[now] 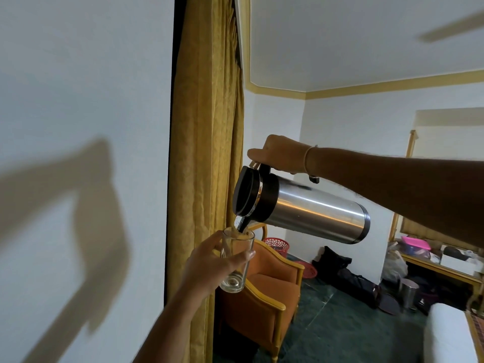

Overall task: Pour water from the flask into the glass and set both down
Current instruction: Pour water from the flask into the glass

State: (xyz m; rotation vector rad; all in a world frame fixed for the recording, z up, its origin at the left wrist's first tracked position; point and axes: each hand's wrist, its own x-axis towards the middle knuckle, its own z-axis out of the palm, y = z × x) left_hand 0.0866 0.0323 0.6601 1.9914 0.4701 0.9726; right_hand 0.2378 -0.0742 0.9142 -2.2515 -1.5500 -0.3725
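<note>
A steel flask point(314, 213) with a black lid and handle is tipped almost level in mid-air, its spout pointing down and left. My right hand point(281, 154) grips the handle from above. Water runs from the spout into a clear glass point(237, 260) directly below it. My left hand point(212, 265) is wrapped around the glass, which is tilted slightly and holds a little water at its bottom. Both things are held high, in front of a gold curtain.
A white wall fills the left. The gold curtain point(207, 153) hangs just behind the glass. Below stand an orange armchair point(264, 289), a red basket point(277, 244), dark bags point(348, 276) on green floor, and a cluttered table point(442, 268) at right.
</note>
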